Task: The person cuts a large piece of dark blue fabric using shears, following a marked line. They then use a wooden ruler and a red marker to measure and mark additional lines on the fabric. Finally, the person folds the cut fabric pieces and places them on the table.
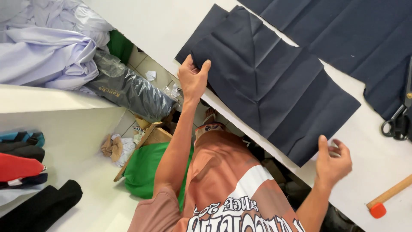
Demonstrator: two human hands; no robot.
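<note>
A dark navy fabric piece (266, 86), creased in folds, lies on the white table (369, 172). My left hand (193, 79) grips its near-left edge, thumb on top. My right hand (334, 162) sits at the fabric's lower right edge, near the corner. Its fingers are curled and the thumb touches the cloth. Something pale shows between the fingers, and I cannot tell whether the hand holds it. A second, larger navy piece (343, 30) lies farther back on the table.
Black scissors (397, 122) lie at the table's right edge, with an orange-headed mallet (386, 199) nearer me. Pale lilac cloth (47, 47) is piled at the far left. A plastic-wrapped dark roll (128, 90), a green bundle (146, 169) and stacked fabrics (21, 163) sit beside and below.
</note>
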